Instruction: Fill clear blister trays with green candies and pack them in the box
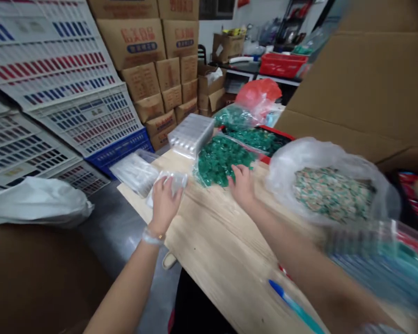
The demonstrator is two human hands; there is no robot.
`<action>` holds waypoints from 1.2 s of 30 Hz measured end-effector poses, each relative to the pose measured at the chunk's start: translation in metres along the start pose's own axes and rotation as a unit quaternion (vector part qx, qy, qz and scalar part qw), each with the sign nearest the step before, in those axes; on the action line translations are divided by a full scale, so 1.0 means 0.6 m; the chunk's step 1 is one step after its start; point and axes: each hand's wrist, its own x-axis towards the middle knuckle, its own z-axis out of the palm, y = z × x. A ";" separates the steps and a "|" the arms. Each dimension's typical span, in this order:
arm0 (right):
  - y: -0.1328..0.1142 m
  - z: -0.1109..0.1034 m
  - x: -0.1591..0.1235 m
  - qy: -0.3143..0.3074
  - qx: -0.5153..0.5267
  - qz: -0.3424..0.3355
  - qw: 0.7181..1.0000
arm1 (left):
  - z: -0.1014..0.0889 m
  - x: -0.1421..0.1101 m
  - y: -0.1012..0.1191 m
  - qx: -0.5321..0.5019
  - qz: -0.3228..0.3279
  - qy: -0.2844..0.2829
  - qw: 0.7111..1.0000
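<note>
Left hand (165, 205) curled, fingers narrow, clear blister (177, 182) gripped; blister stack (135, 174) just beyond, long axis toward far-left tabletop (209, 241) corner. Right hand (242, 185) open, fingers spread, just beside heaped green packets (223, 160); left hand farther. Mixed packets (330, 195) held in clear bag (299, 160) near right edge.

"Where does my camera sit?"

"On the person's head, facing forward and down, close above the wooden table (212, 246), the left hand (164, 205) and the right hand (242, 185)."
</note>
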 end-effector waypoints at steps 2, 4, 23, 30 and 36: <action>-0.066 0.017 -0.009 -0.054 0.036 -0.118 0.991 | -0.035 -0.045 -0.041 0.013 -0.047 0.017 0.999; -0.136 0.039 -0.001 -0.110 0.072 -0.193 0.972 | -0.063 -0.060 -0.065 -0.010 -0.056 0.043 0.997; -0.321 0.245 0.194 -0.183 0.166 -0.323 0.913 | -0.080 0.099 -0.275 -0.158 -0.199 0.231 0.939; -0.354 0.249 0.214 -0.279 0.061 -0.477 0.831 | -0.050 0.061 -0.297 -0.209 -0.243 0.163 0.933; -0.357 0.256 0.225 -0.278 0.023 -0.453 0.847 | -0.042 0.065 -0.258 -0.098 -0.224 0.152 0.958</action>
